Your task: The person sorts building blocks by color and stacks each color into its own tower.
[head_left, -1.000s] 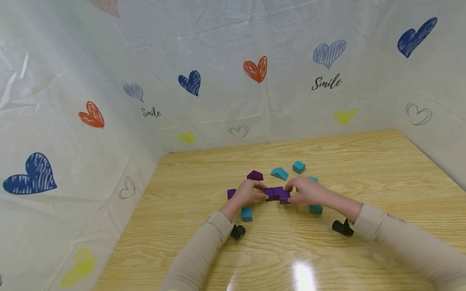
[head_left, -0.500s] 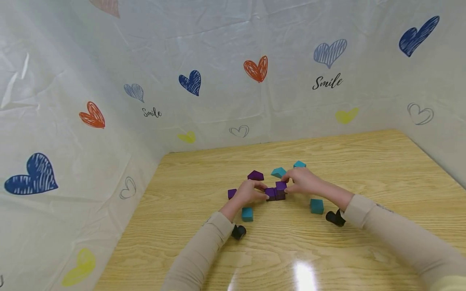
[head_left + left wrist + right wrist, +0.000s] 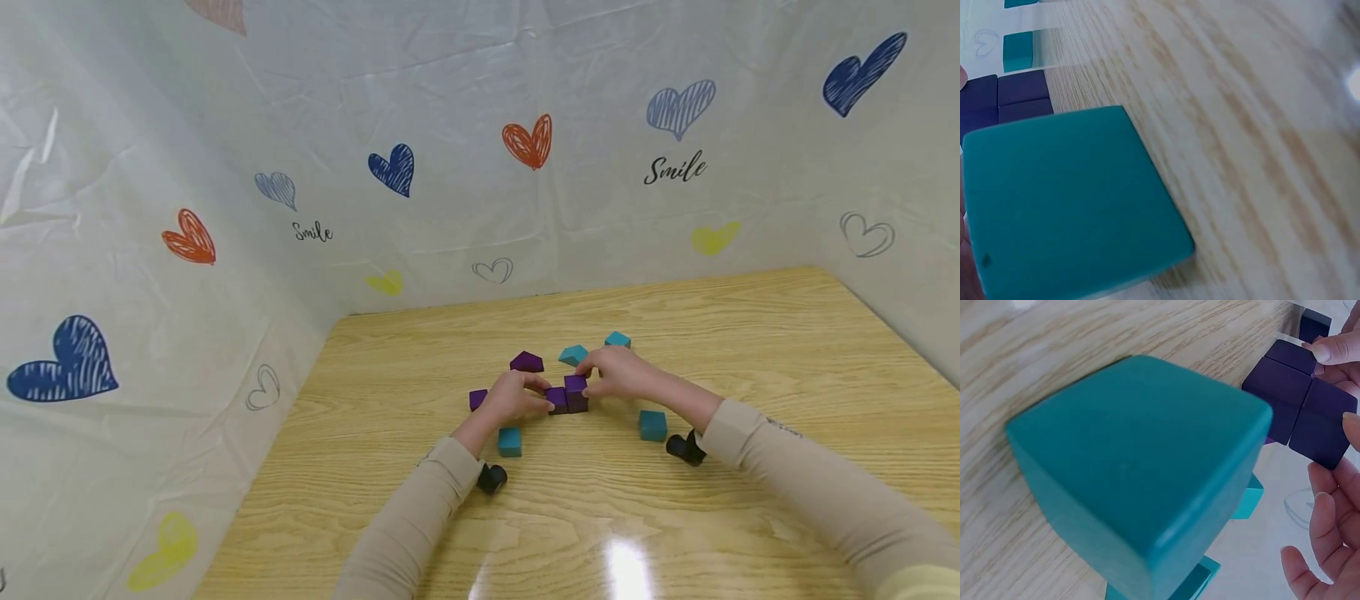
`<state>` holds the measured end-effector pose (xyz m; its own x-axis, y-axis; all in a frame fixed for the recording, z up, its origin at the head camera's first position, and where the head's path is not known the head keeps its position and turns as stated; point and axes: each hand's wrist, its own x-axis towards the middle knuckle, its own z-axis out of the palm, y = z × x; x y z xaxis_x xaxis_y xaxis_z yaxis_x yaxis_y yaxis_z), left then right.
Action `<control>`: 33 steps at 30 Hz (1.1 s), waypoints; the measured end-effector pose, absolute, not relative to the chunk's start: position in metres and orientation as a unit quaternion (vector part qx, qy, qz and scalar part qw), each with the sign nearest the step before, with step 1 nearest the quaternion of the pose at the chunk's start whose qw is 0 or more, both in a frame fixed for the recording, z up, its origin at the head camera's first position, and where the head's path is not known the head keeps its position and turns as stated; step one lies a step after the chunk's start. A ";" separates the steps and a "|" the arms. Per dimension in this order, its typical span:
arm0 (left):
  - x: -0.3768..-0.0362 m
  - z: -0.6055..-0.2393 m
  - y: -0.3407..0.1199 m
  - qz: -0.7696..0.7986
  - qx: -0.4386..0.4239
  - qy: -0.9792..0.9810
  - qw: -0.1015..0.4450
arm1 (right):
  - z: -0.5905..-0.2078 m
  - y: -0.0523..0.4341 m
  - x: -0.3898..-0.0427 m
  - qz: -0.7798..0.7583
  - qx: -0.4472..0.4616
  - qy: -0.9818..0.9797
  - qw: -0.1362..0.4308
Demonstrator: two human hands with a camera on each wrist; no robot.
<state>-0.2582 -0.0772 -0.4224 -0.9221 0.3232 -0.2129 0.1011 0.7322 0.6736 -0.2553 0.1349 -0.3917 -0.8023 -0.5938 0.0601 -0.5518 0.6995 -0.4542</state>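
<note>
Two purple blocks sit side by side on the table, and a third purple block (image 3: 575, 383) rests on top of the right one. My right hand (image 3: 618, 372) pinches this upper block between thumb and fingers, also seen in the right wrist view as a dark purple block (image 3: 1322, 422). My left hand (image 3: 516, 395) grips the lower left purple block (image 3: 557, 400) from its left side, thumb in front. In the left wrist view a teal block (image 3: 1072, 206) fills the foreground and partly covers the purple blocks.
Near the left wrist lies a teal cube (image 3: 509, 442); another teal cube (image 3: 652, 426) lies below the right wrist. Behind the hands are a purple roof-shaped block (image 3: 527, 362), a teal wedge (image 3: 573, 355) and a teal block (image 3: 618, 339). One purple block (image 3: 477, 399) lies beside the left hand.
My right hand has moved left and slightly away with its purple block, bringing it from in front of the pair onto the right block. The left hand has stayed in place.
</note>
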 end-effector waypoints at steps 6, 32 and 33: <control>-0.258 -0.422 -0.077 0.350 0.116 0.916 0.160 | -0.389 0.134 -0.253 -0.232 -0.314 0.919 0.050; -0.256 -0.421 -0.078 0.351 0.121 0.915 0.157 | -0.387 0.135 -0.254 -0.256 -0.308 0.914 0.071; -0.256 -0.420 -0.077 0.351 0.122 0.915 0.156 | -0.388 0.135 -0.254 -0.259 -0.304 0.914 0.073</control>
<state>-0.2561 -0.0775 -0.4203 -0.9214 0.3323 -0.2012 0.1129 0.7247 0.6798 -0.2541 0.1353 -0.3877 -0.8046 -0.5934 0.0233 -0.5175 0.6812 -0.5179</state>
